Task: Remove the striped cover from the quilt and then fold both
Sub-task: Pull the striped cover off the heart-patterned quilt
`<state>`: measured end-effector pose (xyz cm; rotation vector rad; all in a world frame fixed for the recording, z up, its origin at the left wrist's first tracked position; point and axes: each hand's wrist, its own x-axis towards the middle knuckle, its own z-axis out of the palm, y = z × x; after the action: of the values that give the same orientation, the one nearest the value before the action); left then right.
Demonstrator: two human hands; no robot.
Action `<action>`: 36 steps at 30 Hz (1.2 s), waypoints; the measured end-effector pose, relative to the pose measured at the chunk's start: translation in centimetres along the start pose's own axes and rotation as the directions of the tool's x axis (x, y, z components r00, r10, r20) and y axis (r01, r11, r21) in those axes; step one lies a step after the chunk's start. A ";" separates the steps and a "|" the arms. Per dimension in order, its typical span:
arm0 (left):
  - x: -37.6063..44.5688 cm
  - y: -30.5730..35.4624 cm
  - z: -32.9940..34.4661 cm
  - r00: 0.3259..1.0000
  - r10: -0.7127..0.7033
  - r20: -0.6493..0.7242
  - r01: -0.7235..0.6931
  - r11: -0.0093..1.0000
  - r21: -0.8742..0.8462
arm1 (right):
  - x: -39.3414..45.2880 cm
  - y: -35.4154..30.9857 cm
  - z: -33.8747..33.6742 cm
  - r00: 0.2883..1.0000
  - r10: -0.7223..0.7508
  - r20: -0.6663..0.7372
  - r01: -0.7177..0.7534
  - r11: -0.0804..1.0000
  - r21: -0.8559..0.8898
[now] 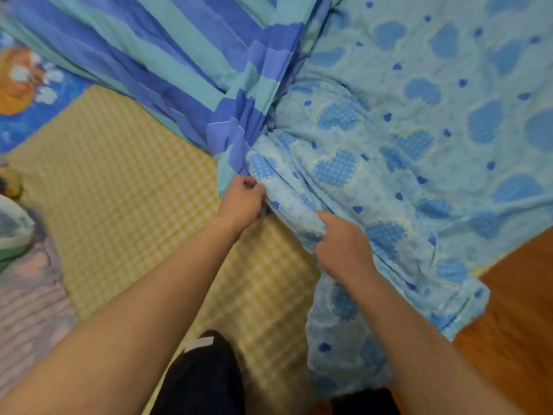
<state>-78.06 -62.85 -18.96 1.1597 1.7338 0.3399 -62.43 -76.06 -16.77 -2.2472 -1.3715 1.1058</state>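
Note:
The striped cover (167,64), in blue and teal bands, lies bunched across the upper left. Its gathered edge meets the quilt (419,139), a light blue one with darker blue hearts that spreads over the right side. My left hand (243,202) pinches cloth right where the cover's edge meets the quilt's corner; which of the two it pinches is hidden. My right hand (341,244) grips a bunched fold of the quilt near its lower edge.
A yellow checked mattress pad (119,187) lies under the bedding. A wooden floor (514,310) shows at the right. A cartoon-print blue fabric (27,94) and a pale pillow (12,232) sit at the left. My dark-clothed knee (206,372) rests on the pad.

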 end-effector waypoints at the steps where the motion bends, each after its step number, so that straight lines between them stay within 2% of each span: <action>1: 1.4 0.7 0.1 0.998 0.021 -0.066 -0.016 0.997 0.077 | 0.1 -0.7 -0.6 1.000 0.003 -0.009 -0.004 1.000 -0.006; 3: 3.9 1.5 -0.2 0.970 0.081 -0.230 -0.039 0.983 0.180 | 0.5 -2.0 -1.6 1.000 0.027 0.016 -0.026 0.999 -0.045; 5: 5.9 2.5 -1.1 0.957 0.103 -0.270 -0.039 0.972 0.233 | 0.6 -2.6 -1.3 0.992 0.102 0.077 -0.095 0.991 -0.092; 7: 8.1 3.0 -1.8 0.976 0.110 -0.186 -0.025 0.913 0.407 | 1.0 -2.9 0.1 0.969 0.221 0.108 -0.196 0.958 -0.208; 9: 10.0 2.6 -2.6 0.987 0.148 -0.062 -0.077 0.775 0.628 | 1.7 -4.0 2.6 0.931 0.353 0.094 -0.305 0.894 -0.329; 10: 10.7 2.5 -2.9 0.983 0.183 -0.007 -0.129 0.717 0.685 | 2.3 -5.1 4.2 0.920 0.385 0.076 -0.346 0.886 -0.308; 13: 12.8 2.5 -3.5 0.958 0.271 0.094 -0.250 0.629 0.736 | 6.1 -9.7 10.2 0.960 0.280 -0.008 -0.276 0.942 -0.189; 16: 14.3 1.9 -4.4 0.940 0.299 0.164 -0.315 0.576 0.754 | 11.3 -12.3 15.2 0.949 0.221 -0.226 -0.279 0.922 -0.268; 18: 14.9 1.5 -5.5 0.941 0.293 0.167 -0.316 0.593 0.741 | 13.4 -12.6 15.6 0.924 0.248 -0.291 -0.337 0.888 -0.312; 20: 15.2 0.9 -6.6 0.956 0.255 0.147 -0.285 0.677 0.679 | 13.9 -12.7 13.8 0.914 0.235 -0.332 -0.340 0.888 -0.310; 23: 14.4 1.3 -7.8 0.966 0.243 0.085 -0.249 0.800 0.546 | 12.8 -14.2 9.0 0.859 0.263 -0.439 -0.328 0.942 -0.077; 25: 13.7 2.4 -9.5 0.946 0.321 0.047 -0.295 0.792 0.534 | 11.6 -15.6 5.2 0.867 0.267 -0.421 -0.275 0.960 0.044; 28: 15.2 4.1 -15.1 0.907 0.420 -0.024 -0.335 0.754 0.565 | 11.2 -15.9 -1.2 0.875 0.195 -0.444 -0.171 0.981 0.094; 31: 21.0 5.3 -23.4 0.910 0.358 -0.211 -0.151 0.758 0.635 | 13.4 -14.2 -7.1 0.861 0.196 -0.468 -0.203 0.979 0.038; 34: 28.0 5.9 -29.7 0.901 0.197 -0.387 0.079 0.801 0.593 | 17.5 -9.9 -9.5 0.816 0.303 -0.492 -0.376 0.925 -0.054; 36: 31.3 5.9 -30.3 0.897 0.122 -0.424 0.140 0.832 0.537 | 19.2 -7.7 -8.9 0.800 0.382 -0.463 -0.498 0.853 -0.156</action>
<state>-102.03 -26.06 -18.34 1.5778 2.3416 0.0830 -55.85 -54.58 -15.19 -2.8927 -0.8754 0.4994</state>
